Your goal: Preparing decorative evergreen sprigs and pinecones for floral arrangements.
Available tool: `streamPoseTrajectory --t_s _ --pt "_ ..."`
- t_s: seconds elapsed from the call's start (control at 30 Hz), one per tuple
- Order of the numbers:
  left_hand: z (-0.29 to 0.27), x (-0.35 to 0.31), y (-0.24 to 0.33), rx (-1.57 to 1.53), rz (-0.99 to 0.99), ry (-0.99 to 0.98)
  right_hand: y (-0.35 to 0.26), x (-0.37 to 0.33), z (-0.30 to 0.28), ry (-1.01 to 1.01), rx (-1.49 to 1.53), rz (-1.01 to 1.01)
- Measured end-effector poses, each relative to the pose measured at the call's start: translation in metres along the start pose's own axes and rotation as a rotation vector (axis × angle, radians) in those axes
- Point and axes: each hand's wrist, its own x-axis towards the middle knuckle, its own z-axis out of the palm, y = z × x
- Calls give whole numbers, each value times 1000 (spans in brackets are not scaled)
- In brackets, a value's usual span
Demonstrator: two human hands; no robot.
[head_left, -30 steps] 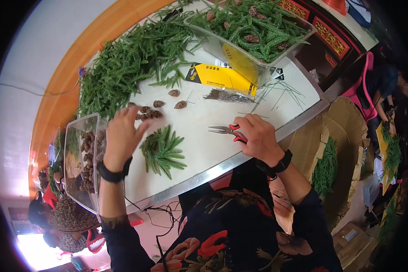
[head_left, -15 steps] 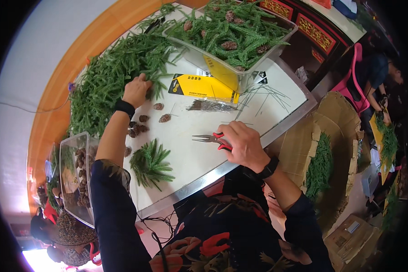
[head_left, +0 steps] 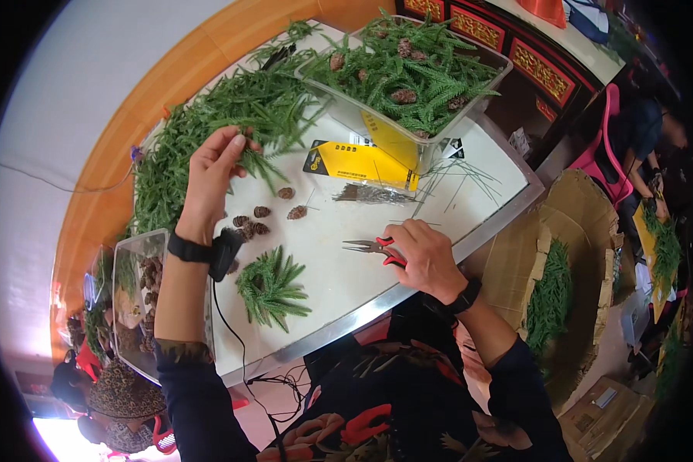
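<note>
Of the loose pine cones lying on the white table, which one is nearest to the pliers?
The rightmost loose cone; the others lie farther left of the pliers.

Small dark print and a black emblem mark the yellow-and-black packet (head_left: pixel 360 162), too small to read surely.

1. A dark fabric top (head_left: pixel 408 385) printed with large red, pink and beige flowers covers the torso.
2. Left of the top, a dark cloth sleeve (head_left: pixel 196 408) has brownish leaf print at its hem.
3. Beyond the top, a broad black wristband (head_left: pixel 189 249) carries a black boxy device (head_left: pixel 225 252); its thin black cable (head_left: pixel 242 339) runs toward the top.
4. Right of the top, a dark sleeve (head_left: pixel 520 377) and a second black wristband (head_left: pixel 467 296).
5. Beyond the top, left hand (head_left: pixel 212 171) and right hand (head_left: pixel 425 260) are bare.
</note>
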Motion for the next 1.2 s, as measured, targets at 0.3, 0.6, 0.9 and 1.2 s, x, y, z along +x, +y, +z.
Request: streamPoseTrajectory --t_s 0.3,0.6,0.9,1.2 --pt "10 -55 22 -271 -149 -9 -3 2 1 -10 -31 1" --pt "10 -85 15 -253 -133 103 -5 2 1 -10 -35 -13" --pt "15 -103 15 -242 -77 172 -16 6 -3 12 290 189" --pt "26 -117 7 -185 19 194 -94 66 -31 84 963 272"
